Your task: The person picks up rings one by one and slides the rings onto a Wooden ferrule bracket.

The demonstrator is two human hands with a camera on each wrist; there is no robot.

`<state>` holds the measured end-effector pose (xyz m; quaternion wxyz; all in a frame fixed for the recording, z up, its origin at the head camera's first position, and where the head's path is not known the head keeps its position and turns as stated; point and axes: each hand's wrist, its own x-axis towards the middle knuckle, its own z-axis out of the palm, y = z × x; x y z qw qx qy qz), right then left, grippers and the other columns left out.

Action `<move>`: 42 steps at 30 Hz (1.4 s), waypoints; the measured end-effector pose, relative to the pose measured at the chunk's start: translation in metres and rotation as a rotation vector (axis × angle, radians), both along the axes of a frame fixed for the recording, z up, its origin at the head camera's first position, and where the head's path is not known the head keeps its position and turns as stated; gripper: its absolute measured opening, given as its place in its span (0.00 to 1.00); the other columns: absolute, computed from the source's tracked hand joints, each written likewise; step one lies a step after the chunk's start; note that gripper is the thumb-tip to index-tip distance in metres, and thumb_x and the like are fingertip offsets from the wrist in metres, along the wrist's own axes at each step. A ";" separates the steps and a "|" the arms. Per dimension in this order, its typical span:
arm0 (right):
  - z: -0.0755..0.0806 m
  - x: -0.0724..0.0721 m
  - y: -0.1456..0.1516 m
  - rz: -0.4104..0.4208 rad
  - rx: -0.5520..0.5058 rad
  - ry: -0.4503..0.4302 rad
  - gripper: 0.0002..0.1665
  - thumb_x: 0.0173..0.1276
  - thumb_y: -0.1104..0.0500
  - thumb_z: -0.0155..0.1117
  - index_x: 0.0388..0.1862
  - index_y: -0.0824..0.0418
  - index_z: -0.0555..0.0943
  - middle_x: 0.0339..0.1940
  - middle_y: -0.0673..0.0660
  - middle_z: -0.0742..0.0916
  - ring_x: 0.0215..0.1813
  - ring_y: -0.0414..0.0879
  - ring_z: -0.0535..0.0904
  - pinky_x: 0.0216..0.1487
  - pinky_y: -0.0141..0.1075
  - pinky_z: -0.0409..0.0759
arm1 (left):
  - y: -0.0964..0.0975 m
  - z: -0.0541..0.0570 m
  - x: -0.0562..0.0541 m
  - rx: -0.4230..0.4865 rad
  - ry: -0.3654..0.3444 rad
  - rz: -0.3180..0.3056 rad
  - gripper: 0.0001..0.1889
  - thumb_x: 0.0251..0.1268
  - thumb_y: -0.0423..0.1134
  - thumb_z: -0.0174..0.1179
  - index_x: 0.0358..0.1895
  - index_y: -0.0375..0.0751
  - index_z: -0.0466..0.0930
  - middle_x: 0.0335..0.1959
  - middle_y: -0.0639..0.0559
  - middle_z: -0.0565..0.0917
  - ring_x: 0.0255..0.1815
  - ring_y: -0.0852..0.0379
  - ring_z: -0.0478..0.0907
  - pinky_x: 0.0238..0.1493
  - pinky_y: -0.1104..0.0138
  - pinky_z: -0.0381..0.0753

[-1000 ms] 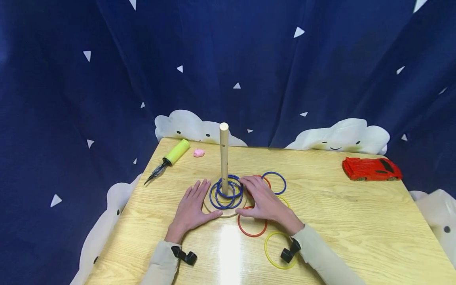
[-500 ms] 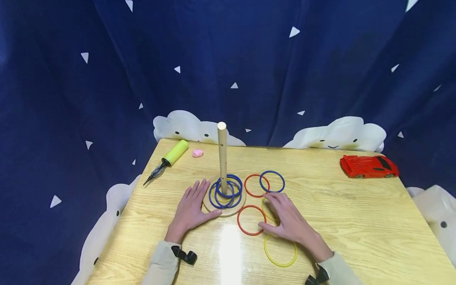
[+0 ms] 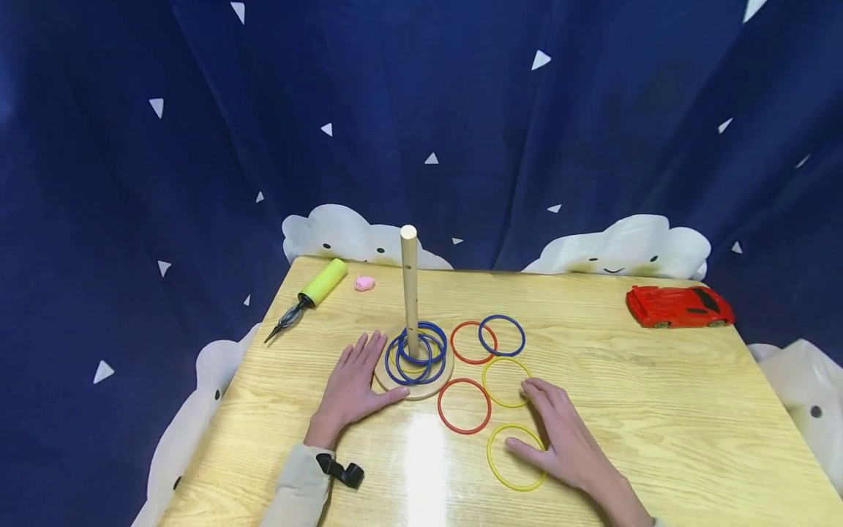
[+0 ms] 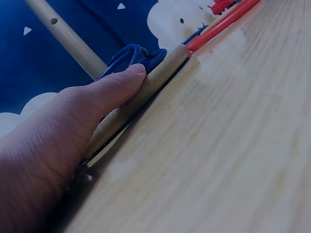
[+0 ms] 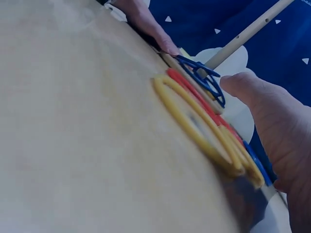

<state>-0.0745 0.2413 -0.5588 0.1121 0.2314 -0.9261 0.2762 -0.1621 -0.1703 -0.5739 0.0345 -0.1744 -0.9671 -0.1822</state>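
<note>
A wooden post (image 3: pixel 410 293) rises from a round wooden base (image 3: pixel 431 389), with several blue rings (image 3: pixel 387 364) and some yellow lying around its foot. My left hand (image 3: pixel 352 391) lies at the base's left side, fingers straight, and in the left wrist view its thumb (image 4: pixel 116 90) touches the rim. To the right, my right hand (image 3: pixel 569 446) holds nothing. Its fingers are spread near an upper yellow ring (image 3: pixel 484 377) and a lower yellow ring (image 3: pixel 489 457). Whether it touches either ring is unclear.
Beside the base lie two red rings, one nearer (image 3: pixel 440 408) and one farther (image 3: pixel 453 345), the farther overlapped by a loose blue ring (image 3: pixel 524 340). A yellow-green hand pump (image 3: pixel 326 283) and a small pink object (image 3: pixel 364 283) sit at back left. A red toy car (image 3: pixel 678 306) stands at far right.
My right hand has moved from the base's right side toward the lower right, uncovering the loose rings. My left hand has stayed at the base.
</note>
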 end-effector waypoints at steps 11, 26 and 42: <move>-0.019 0.034 0.007 -0.006 0.018 0.058 0.59 0.47 0.27 0.82 0.69 0.60 0.77 0.67 0.55 0.77 0.66 0.52 0.71 0.68 0.30 0.56 | 0.000 -0.002 -0.001 0.003 0.033 -0.011 0.62 0.56 0.85 0.52 0.86 0.50 0.49 0.86 0.49 0.54 0.87 0.46 0.47 0.84 0.48 0.48; -0.026 0.032 0.006 0.003 0.021 0.137 0.58 0.39 0.24 0.84 0.62 0.57 0.81 0.62 0.51 0.79 0.62 0.47 0.72 0.62 0.41 0.63 | 0.000 -0.002 -0.001 0.005 0.040 0.000 0.62 0.55 0.85 0.53 0.86 0.50 0.50 0.86 0.50 0.54 0.87 0.46 0.47 0.84 0.47 0.49; -0.024 0.025 0.000 0.028 -0.018 0.228 0.54 0.33 0.26 0.86 0.53 0.59 0.84 0.54 0.49 0.81 0.55 0.45 0.75 0.54 0.40 0.67 | -0.001 -0.002 0.001 0.005 0.015 0.000 0.62 0.55 0.85 0.53 0.86 0.50 0.49 0.86 0.50 0.53 0.87 0.46 0.46 0.85 0.48 0.47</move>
